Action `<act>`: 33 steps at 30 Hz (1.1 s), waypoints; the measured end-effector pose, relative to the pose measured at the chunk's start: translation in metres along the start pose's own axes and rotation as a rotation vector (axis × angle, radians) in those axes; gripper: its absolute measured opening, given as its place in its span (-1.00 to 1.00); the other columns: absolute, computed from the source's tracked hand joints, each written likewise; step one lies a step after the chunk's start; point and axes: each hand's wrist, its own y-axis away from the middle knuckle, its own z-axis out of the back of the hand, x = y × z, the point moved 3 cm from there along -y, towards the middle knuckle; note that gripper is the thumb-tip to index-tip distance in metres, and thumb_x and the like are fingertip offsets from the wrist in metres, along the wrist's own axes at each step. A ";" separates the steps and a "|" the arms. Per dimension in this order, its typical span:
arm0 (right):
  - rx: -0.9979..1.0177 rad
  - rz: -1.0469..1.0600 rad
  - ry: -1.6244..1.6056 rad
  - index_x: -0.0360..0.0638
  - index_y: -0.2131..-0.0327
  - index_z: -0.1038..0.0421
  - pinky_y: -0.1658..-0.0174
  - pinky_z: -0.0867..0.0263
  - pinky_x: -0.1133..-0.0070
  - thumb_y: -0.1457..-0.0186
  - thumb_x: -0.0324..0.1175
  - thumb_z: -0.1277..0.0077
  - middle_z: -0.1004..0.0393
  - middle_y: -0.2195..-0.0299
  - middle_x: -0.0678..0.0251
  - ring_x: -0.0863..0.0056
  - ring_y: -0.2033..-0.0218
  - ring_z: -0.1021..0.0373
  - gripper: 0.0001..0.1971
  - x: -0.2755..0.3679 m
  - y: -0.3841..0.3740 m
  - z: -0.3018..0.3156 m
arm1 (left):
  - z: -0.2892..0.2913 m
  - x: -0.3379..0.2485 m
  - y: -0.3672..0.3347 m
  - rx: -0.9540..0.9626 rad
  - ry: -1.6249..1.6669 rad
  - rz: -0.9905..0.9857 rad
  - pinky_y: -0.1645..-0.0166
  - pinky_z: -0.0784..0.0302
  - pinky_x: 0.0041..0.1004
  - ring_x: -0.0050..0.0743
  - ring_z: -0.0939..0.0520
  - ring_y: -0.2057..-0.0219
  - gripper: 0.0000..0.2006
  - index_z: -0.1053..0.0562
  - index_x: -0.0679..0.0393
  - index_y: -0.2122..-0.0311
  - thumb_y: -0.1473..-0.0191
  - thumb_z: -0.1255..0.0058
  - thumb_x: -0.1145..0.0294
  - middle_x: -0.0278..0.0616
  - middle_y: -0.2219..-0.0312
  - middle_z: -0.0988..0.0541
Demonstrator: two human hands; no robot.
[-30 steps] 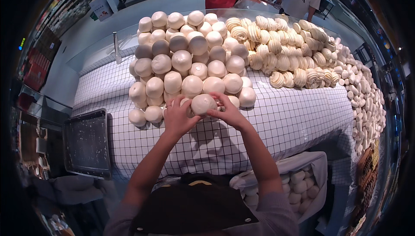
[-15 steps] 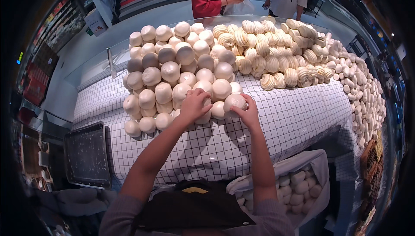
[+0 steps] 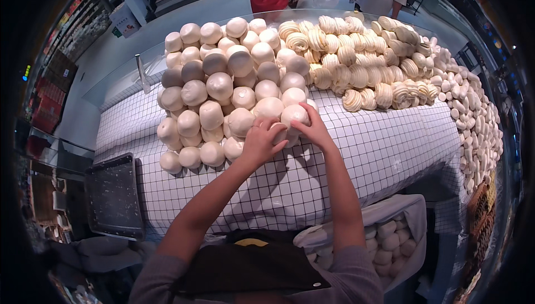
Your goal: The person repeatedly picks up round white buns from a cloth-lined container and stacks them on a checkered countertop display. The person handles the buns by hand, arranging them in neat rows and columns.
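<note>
A stack of round white steamed buns [image 3: 219, 86] covers the middle of the table in several rows. At its front right corner my right hand [image 3: 315, 130] grips one shiny bun [image 3: 295, 114], fingers on its far right side and thumb on the near side. That bun sits up against the stacked ones. Just left of it, my left hand [image 3: 263, 141] curls around a lower bun [image 3: 278, 133] at the front of the pile, with part of that bun hidden by the fingers.
Twisted rolls [image 3: 356, 75] are piled to the right, with many small pale buns [image 3: 462, 98] beyond. Tongs [image 3: 142, 74] lie at the far left, a dark tray [image 3: 114, 198] nearer. A cloth-lined container [image 3: 415, 215] holds more buns below the checked tablecloth [image 3: 384, 148]. Two people stand across.
My right hand has carried its bun farther from me and slightly left, onto the pile's front corner. My left hand has shifted right and a little nearer, around a lower bun.
</note>
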 end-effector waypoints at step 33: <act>0.187 0.246 0.759 0.19 -0.25 -0.32 -0.33 0.67 -0.18 0.16 0.19 -0.27 -0.23 -0.29 0.32 -0.07 -0.45 0.38 -0.15 0.063 0.051 -0.062 | 0.028 0.076 0.040 -0.083 -0.196 0.283 -0.35 -0.16 -0.07 0.14 -0.32 -0.20 -0.48 -0.39 0.07 -0.18 -0.04 0.15 0.45 0.05 -0.19 -0.35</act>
